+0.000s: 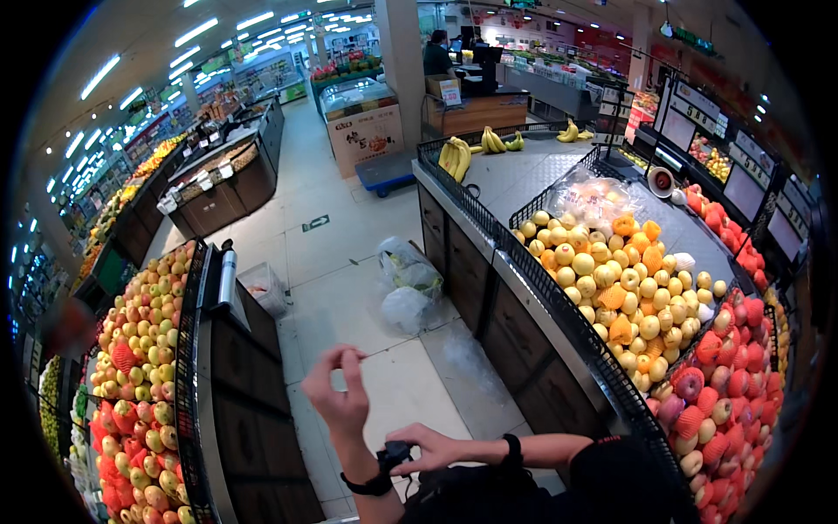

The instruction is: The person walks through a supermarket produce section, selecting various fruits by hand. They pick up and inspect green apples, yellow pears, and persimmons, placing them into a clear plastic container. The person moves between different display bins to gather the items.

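Note:
My left hand (340, 386) is raised over the aisle floor, thumb and forefinger curled together at the tips. Whether something thin is pinched there is too small to tell. A black band (366, 486) circles the left wrist. My right hand (429, 449) reaches across to that wrist, its fingers and thumb around a small black device (395, 454) beside the band. Another black band (512, 450) is on my right wrist.
To the right, a fruit stand (497, 243) holds yellow melons (592, 275), net-wrapped apples (713, 399) and bananas (455, 159). Apples (141, 327) fill the left stand. Plastic bags (406, 288), a white bin (264, 288) and a blue platform cart (393, 173) stand on the floor. A person (437, 56) is at a counter.

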{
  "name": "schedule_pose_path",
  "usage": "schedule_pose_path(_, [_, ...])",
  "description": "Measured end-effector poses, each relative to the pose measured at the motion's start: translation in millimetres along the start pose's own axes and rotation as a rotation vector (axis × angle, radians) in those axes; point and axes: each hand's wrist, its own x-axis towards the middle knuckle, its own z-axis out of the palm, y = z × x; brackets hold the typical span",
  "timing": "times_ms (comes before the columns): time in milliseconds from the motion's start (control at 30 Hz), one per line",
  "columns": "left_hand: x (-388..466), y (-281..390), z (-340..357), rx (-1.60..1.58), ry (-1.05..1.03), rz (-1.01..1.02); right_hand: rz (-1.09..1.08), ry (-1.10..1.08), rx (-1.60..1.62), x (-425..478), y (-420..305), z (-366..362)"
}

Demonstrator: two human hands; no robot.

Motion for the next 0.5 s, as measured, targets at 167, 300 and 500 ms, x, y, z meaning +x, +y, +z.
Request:
schedule_pose_path(167, [38, -34, -77, -0.419, 0.357, -0.188, 0.116, -0.128, 0.223, 86, 1, 31])
schedule_pose_path(300, [66, -68, -124, -0.173, 0.383, -0.155, -0.003, -0.250, 0.100, 139, 18, 51])
schedule_pose_path(500, [89, -141, -156, -0.062, 0.350, -0.266, 0.075, -0.378, 0.156, 200, 52, 60])
